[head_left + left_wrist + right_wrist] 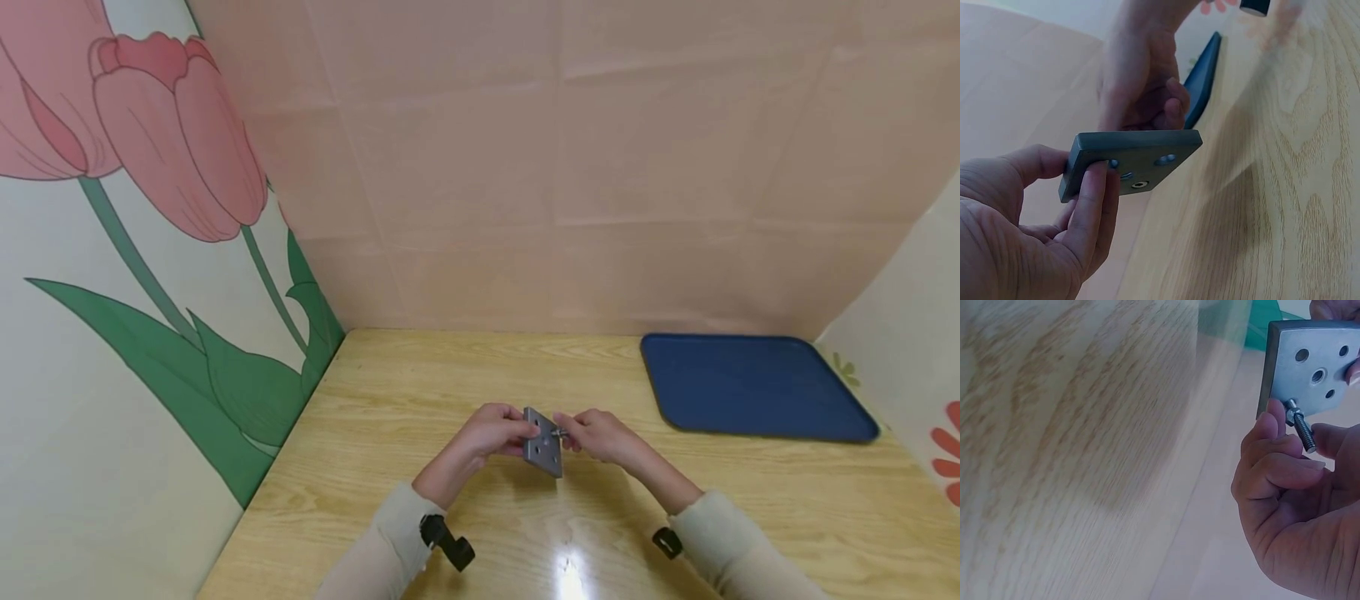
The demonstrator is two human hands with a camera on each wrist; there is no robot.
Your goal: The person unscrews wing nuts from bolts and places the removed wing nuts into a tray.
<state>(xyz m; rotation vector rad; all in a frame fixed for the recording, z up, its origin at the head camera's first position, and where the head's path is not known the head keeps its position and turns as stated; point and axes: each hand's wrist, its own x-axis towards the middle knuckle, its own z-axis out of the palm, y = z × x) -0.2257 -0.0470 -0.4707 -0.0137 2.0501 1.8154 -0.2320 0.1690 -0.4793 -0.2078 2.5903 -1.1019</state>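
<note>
The left hand (491,432) pinches the metal plate (1297,375) by its edge, thumb against the drilled face and fingers bent behind it, so the plate hangs in the air between the two hands, tilted, above the wooden table (390,375). The right hand (600,435) has its fingers curled in close and narrow around the bolt (1304,432), which juts from the drilled face toward them near a corner; whether it sits inside a hole or only against it, I cannot tell. A nut (1294,415) shows on the bolt, just beside the right fingertips. The plate looks stiff and fairly heavy for its size, likely smooth and a little slippery, hardly fragile; its square edges probably give the best hold, with the thumb flat on one face and the fingers spread behind, clear of the holes. The bolt looks rigid and light, small enough to roll or slip between fingertips, though its thread should give some bite; the nut is likely the surest place to pinch. Beyond the right fingers, well apart, a blue tray (757,387) lies on the table.
</note>
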